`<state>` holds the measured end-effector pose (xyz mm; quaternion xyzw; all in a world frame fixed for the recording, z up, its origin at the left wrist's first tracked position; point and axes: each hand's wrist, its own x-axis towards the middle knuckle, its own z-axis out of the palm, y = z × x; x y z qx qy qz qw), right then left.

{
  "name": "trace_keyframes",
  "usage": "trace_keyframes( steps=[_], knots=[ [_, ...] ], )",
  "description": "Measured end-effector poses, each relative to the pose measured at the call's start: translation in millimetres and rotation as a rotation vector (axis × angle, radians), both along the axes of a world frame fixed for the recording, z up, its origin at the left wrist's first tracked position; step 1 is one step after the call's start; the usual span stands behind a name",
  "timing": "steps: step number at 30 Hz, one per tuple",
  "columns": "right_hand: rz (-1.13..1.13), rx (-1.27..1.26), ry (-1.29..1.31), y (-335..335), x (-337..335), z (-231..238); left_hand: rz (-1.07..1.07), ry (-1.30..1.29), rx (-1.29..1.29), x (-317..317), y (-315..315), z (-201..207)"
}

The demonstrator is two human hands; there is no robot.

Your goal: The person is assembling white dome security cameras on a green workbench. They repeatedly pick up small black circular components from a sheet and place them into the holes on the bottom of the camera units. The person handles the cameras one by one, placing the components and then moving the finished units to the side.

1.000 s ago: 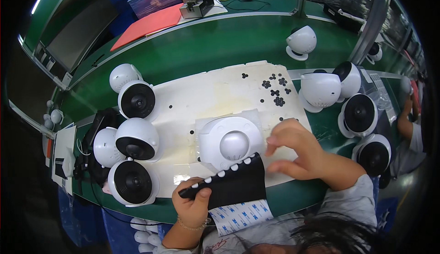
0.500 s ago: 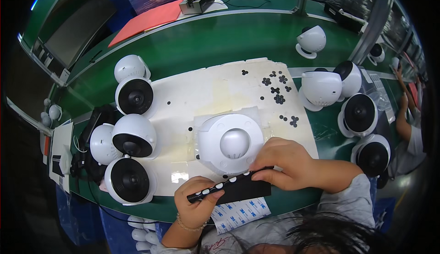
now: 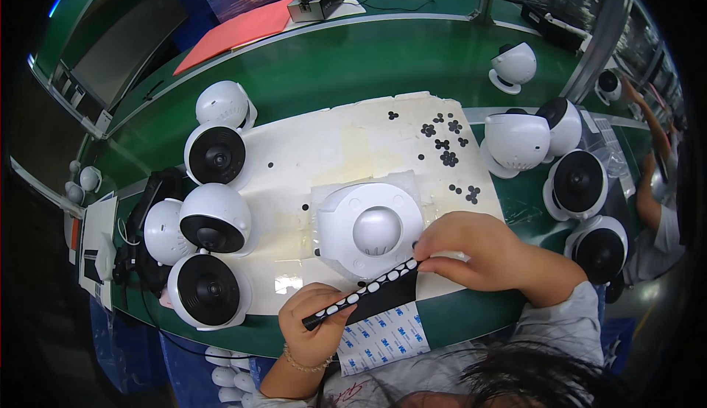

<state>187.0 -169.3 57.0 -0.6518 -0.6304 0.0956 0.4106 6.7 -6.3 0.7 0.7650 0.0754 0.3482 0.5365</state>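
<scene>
My left hand (image 3: 317, 319) grips a black adhesive sheet (image 3: 390, 294) by its left end. The sheet is bent over along its upper edge, where a row of white ovals shows, and its printed white backing (image 3: 383, 342) hangs below. My right hand (image 3: 471, 250) is closed in a pinch at the sheet's right end, by the lower right rim of a white round housing (image 3: 335, 224). A small black round pad (image 3: 415, 245) shows at its fingertips. The housing lies in front of me on a thin pale wrap, a white dome in its central opening.
A pale board (image 3: 287, 143) covers the green bench, with black round pads (image 3: 448, 159) scattered at its right. White ball-shaped cameras (image 3: 213, 290) stand at left and more cameras (image 3: 578, 180) at right. One camera (image 3: 513, 65) stands farther back. A co-worker's arm (image 3: 648, 194) shows at far right.
My right hand has moved slightly up and right, and a small black pad now shows at its fingertips. More white ovals are exposed. Two cameras at the back have shifted right.
</scene>
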Motion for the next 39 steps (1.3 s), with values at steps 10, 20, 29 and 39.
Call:
trace_keyframes(
  steps=[10, 20, 29, 39],
  knots=[
    [0.122, 0.485, -0.585, 8, 11, -27, 0.07, 0.152, -0.389, -5, -8, 5],
    [0.027, 0.492, -0.044, 9, -6, -18, 0.029, 0.204, -0.264, -6, -6, 4],
    [0.282, 0.249, -0.03, 18, -21, -10, 0.007, 0.238, -0.196, -4, -8, 8],
    [-0.091, 0.386, 0.265, 36, 7, -8, -0.075, 0.019, 0.254, 9, 0, -3]
  ],
)
